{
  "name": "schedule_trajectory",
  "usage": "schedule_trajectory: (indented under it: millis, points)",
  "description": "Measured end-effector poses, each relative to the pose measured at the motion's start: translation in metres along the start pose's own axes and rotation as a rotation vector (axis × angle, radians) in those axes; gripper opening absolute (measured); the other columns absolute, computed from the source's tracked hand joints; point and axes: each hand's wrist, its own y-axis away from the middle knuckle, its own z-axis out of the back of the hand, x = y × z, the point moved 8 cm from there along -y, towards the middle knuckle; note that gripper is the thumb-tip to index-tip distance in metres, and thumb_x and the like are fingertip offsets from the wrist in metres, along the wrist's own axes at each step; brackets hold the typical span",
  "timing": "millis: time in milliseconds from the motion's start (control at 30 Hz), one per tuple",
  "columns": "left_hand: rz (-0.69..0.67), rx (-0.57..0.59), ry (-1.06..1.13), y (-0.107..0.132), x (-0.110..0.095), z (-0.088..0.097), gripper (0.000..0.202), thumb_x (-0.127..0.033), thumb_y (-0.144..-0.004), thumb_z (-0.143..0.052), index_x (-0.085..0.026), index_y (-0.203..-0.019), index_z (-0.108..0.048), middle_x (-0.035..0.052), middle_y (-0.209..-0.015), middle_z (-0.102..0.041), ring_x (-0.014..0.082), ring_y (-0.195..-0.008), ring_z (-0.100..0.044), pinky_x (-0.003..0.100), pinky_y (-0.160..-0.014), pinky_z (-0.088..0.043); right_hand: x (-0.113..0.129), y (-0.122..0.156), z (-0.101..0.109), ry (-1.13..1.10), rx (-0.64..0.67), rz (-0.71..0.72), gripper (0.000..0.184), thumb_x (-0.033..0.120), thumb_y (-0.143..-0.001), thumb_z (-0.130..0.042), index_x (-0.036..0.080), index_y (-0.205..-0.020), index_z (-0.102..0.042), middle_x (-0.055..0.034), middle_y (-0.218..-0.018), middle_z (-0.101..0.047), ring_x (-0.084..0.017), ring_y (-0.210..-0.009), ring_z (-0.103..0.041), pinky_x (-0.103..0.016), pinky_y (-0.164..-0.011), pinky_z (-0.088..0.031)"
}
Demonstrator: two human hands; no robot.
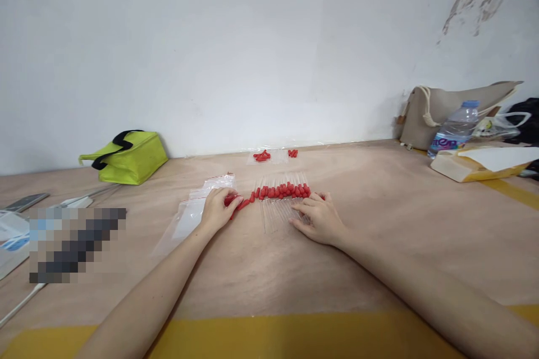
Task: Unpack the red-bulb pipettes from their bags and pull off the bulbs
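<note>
Several small red rounded pieces (275, 191) lie in a row across the middle of the table. Thin clear sticks (273, 216) run crosswise under and around them. At the row's left end, my left hand (218, 210) is closed, its fingers and thumb curled around a few red pieces (231, 199); its fingertips are partly hidden. My right hand (319, 219) rests at the row's right end, fingers apart, touching the clear sticks. Clear zip bags (189, 214) lie flat beside and partly beneath my left hand.
Against the wall, more red pieces (261, 156) lie on clear plastic. A lime-green bag (133, 158) stands at the left, near a phone (26, 202). A water bottle (452, 130), a beige bag (458, 105) and a yellow-and-white envelope (484, 162) sit at the right.
</note>
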Motion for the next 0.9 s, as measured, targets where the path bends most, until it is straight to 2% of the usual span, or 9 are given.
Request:
schedule_trajectory:
  millis: [167, 300, 367, 467, 533, 700, 900]
  points:
    - [-0.058, -0.090, -0.064, 0.004, -0.015, 0.009, 0.018, -0.037, -0.077, -0.055, -0.021, -0.079, -0.062, 0.0035, -0.084, -0.059, 0.0199, -0.085, -0.050, 0.033, -0.079, -0.039, 0.000, 0.000, -0.003, 0.009, 0.051, 0.008, 0.039, 0.054, -0.076, -0.050, 0.023, -0.097, -0.063, -0.0047, -0.080, -0.061, -0.019, -0.081, -0.048, -0.038, -0.081, -0.023]
    - [-0.092, -0.106, -0.074, 0.009, -0.029, 0.011, 0.017, -0.034, -0.079, -0.054, -0.020, -0.082, -0.063, 0.0044, -0.086, -0.058, 0.0203, -0.086, -0.049, 0.033, -0.080, -0.038, 0.002, 0.000, -0.005, 0.014, 0.093, 0.026, 0.055, 0.065, -0.071, -0.047, 0.022, -0.102, -0.061, -0.0063, -0.081, -0.059, -0.020, -0.080, -0.047, -0.039, -0.080, -0.024]
    - [-0.103, -0.106, -0.078, 0.010, -0.031, 0.011, 0.018, -0.034, -0.079, -0.053, -0.020, -0.082, -0.064, 0.0045, -0.087, -0.058, 0.0202, -0.086, -0.049, 0.034, -0.080, -0.038, 0.001, 0.000, -0.004, -0.010, 0.107, 0.023, 0.051, 0.062, -0.075, -0.044, 0.023, -0.105, -0.060, -0.0059, -0.082, -0.059, -0.019, -0.081, -0.047, -0.038, -0.079, -0.025]
    - [-0.092, -0.097, -0.100, 0.010, -0.028, 0.011, 0.019, -0.035, -0.080, -0.052, -0.020, -0.083, -0.064, 0.0050, -0.090, -0.058, 0.0209, -0.088, -0.048, 0.035, -0.081, -0.038, -0.008, 0.001, 0.002, -0.047, 0.086, -0.021, 0.034, 0.044, -0.086, -0.040, 0.024, -0.104, -0.060, -0.0044, -0.080, -0.060, -0.017, -0.081, -0.047, -0.035, -0.076, -0.025]
    - [-0.045, -0.064, -0.127, 0.007, -0.023, 0.010, 0.021, -0.037, -0.079, -0.052, -0.021, -0.085, -0.065, 0.0057, -0.092, -0.058, 0.0225, -0.091, -0.047, 0.037, -0.082, -0.037, -0.014, 0.002, 0.006, -0.053, 0.069, -0.040, 0.028, 0.038, -0.085, -0.043, 0.024, -0.101, -0.062, -0.0038, -0.077, -0.060, -0.017, -0.080, -0.047, -0.034, -0.074, -0.025]
    - [0.079, 0.124, -0.166, -0.008, -0.018, 0.000, 0.026, -0.046, -0.075, -0.052, -0.025, -0.081, -0.066, 0.0065, -0.104, -0.054, 0.0278, -0.102, -0.043, 0.044, -0.085, -0.034, -0.015, 0.004, 0.005, -0.049, 0.131, 0.016, 0.022, 0.039, -0.081, -0.051, 0.026, -0.091, -0.065, -0.0020, -0.070, -0.058, -0.017, -0.078, -0.048, -0.033, -0.074, -0.023]
    - [0.249, 0.336, -0.292, -0.034, -0.015, -0.027, 0.026, -0.043, -0.074, -0.048, -0.025, -0.075, -0.067, 0.0080, -0.114, -0.052, 0.0323, -0.111, -0.038, 0.047, -0.087, -0.031, -0.008, 0.002, -0.003, -0.004, 0.142, 0.014, 0.027, 0.046, -0.081, -0.050, 0.026, -0.086, -0.066, -0.0017, -0.067, -0.057, -0.016, -0.076, -0.048, -0.034, -0.074, -0.023]
